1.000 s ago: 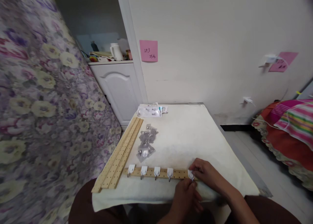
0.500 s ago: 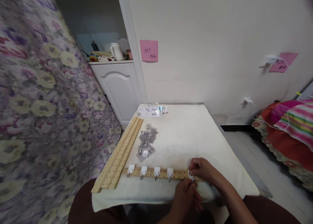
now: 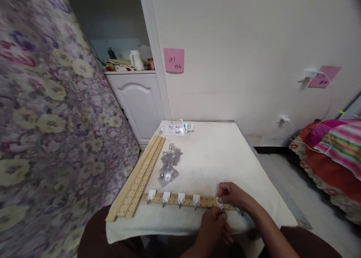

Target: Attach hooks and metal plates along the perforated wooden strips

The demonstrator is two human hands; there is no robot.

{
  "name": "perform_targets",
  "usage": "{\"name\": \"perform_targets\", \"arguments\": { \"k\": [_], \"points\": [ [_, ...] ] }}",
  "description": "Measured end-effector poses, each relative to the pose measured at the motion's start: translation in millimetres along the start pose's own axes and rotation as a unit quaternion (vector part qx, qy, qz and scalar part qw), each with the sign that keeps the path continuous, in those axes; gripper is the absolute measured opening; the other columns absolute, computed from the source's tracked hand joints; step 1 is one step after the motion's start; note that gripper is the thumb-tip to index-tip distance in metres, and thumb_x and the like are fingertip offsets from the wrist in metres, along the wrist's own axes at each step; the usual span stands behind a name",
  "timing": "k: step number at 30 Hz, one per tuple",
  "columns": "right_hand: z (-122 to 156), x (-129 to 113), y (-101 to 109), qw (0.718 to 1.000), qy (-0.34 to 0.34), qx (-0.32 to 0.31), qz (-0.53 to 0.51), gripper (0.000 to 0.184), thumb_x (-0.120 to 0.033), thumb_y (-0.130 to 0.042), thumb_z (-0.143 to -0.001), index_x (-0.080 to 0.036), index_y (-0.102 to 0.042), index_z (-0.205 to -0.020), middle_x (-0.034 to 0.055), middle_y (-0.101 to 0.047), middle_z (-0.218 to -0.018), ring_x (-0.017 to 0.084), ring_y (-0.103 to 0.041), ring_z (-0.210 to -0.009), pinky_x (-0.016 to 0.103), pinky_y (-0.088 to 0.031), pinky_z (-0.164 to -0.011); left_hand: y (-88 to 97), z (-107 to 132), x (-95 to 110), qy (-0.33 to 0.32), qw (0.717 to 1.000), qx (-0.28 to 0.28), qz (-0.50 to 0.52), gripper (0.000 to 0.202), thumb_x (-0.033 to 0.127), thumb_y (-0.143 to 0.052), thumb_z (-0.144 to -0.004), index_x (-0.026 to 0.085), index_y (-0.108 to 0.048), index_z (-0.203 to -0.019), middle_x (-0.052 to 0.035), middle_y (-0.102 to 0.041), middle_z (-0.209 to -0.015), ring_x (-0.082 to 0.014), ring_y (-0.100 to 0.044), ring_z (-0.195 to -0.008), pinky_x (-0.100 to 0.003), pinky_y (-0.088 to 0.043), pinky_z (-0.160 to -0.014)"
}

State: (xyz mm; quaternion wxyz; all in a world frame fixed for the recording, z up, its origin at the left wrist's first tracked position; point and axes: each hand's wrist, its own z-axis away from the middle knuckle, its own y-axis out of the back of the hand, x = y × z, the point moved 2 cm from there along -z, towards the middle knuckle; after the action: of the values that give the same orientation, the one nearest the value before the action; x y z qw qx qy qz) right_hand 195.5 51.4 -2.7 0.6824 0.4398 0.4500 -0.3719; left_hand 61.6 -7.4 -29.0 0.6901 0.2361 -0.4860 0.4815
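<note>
A perforated wooden strip [image 3: 207,202] lies crosswise near the table's front edge. Several white hooks with metal ends, one of them this hook [image 3: 181,198], sit along its left part. Towards the right end, another white hook [image 3: 220,202] is at the strip between my two hands. My right hand [image 3: 231,195] pinches its upper part with thumb and finger from behind the strip. My left hand [image 3: 213,223] comes from the front, its fingers closed at the hook's metal end. Part of a metal hook end [image 3: 239,211] shows under my right wrist.
More perforated wooden strips [image 3: 141,175] lie lengthwise along the table's left side. Small clear bags [image 3: 170,158] with metal parts are piled beside them. Flat packaging [image 3: 173,128] lies at the far edge. A floral curtain [image 3: 56,137] hangs at the left.
Both hands stay at the same hook, with only slight finger shifts. The view has moved a little, and more of the metal end under my right wrist shows.
</note>
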Motion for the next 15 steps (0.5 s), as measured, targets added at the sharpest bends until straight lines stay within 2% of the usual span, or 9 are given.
{"name": "perform_targets", "arguments": {
  "k": [9, 15],
  "points": [
    [8.2, -1.1, 5.6, 0.999, 0.023, 0.016, 0.033, 0.008, -0.022, -0.06, -0.068, -0.015, -0.06, -0.072, -0.004, -0.053, -0.06, 0.009, -0.045, -0.056, 0.021, -0.032, -0.053, 6.7, 6.0, -0.7, 0.014, 1.0, 0.018, 0.005, 0.017, 0.03, -0.043, -0.07, 0.019, -0.041, -0.083, 0.0055, -0.059, -0.052, -0.0108, -0.056, -0.038, -0.023, -0.04, -0.039],
    [8.6, -7.9, 35.7, 0.99, 0.067, 0.094, 0.078, 0.013, -0.028, -0.053, -0.076, -0.016, -0.059, -0.074, -0.0031, -0.052, -0.063, 0.011, -0.045, -0.06, 0.022, -0.034, -0.056, 16.2, 10.1, -1.9, 0.019, 1.0, 0.009, 0.008, 0.024, 0.035, -0.045, -0.066, 0.019, -0.042, -0.084, 0.0049, -0.06, -0.053, -0.0103, -0.056, -0.038, -0.021, -0.038, -0.038]
  ]
}}
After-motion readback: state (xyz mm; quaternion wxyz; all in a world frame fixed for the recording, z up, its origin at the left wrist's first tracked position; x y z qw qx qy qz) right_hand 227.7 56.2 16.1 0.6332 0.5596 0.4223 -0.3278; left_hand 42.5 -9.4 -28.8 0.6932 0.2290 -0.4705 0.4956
